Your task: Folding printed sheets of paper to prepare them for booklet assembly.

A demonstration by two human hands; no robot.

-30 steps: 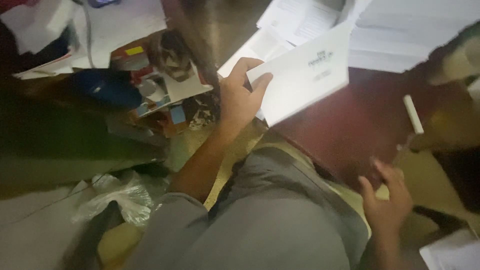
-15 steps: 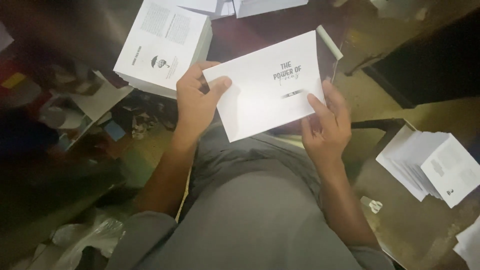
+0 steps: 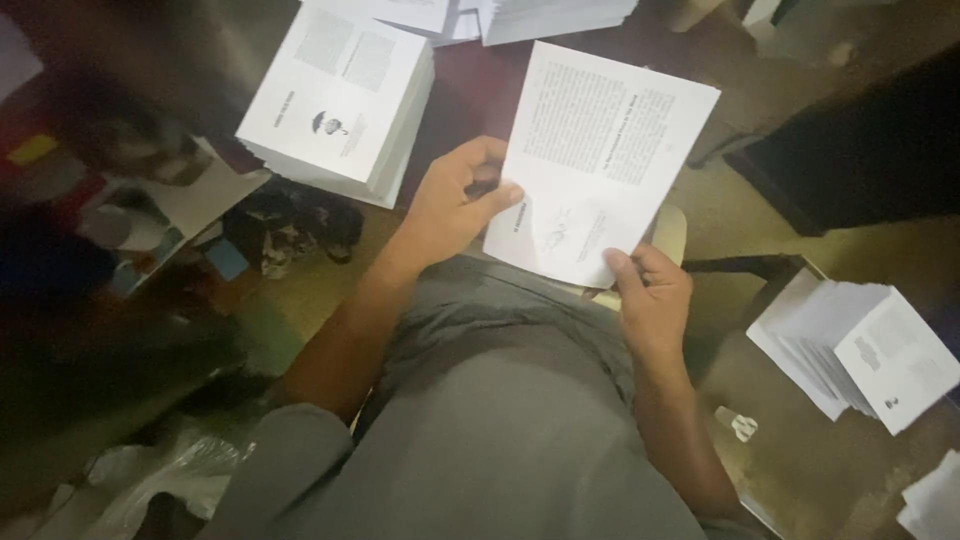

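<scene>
Dim room, dark reddish bench (image 3: 470, 95) at 12 o'clock w/ stacks of printed white sheets on it; brownish floor (image 3: 760, 210) to the right. The person sits, grey-clad lap filling the bottom centre of the view.

Centre: white printed sheet (image 3: 600, 150), tilted, dense text on its upper part, small drawing near its lower edge. Left hand (image 3: 450, 205) has its thumb and fingers closed on the sheet's left edge, at approx 9 o'clock of the sheet. Right hand (image 3: 652, 300) pinches the bottom corner at approx 6 o'clock, thumb on top, other fingers under the paper and hidden, so their curl can't be told. Sheet is held up in the air above the lap, in front of the bench edge.

At 11 o'clock of the sheet: thick stack of booklets (image 3: 340, 95) on the bench corner, top cover white w/ text blocks and a small dark emblem. At 12 o'clock: more paper stacks (image 3: 550, 15), cut off by the frame. At 4 o'clock, well apart from the right hand: fanned pile of white leaflets (image 3: 850, 350) on the floor; a small white scrap (image 3: 737, 424) lies near it. Bottom-right corner: another bit of white paper (image 3: 935, 505).

Left side, 9 o'clock: blurred clutter, incl. a blue bit (image 3: 228, 260) and a dark crumpled thing (image 3: 300, 225). At 7 o'clock: clear plastic bag (image 3: 170, 480), crumpled.
</scene>
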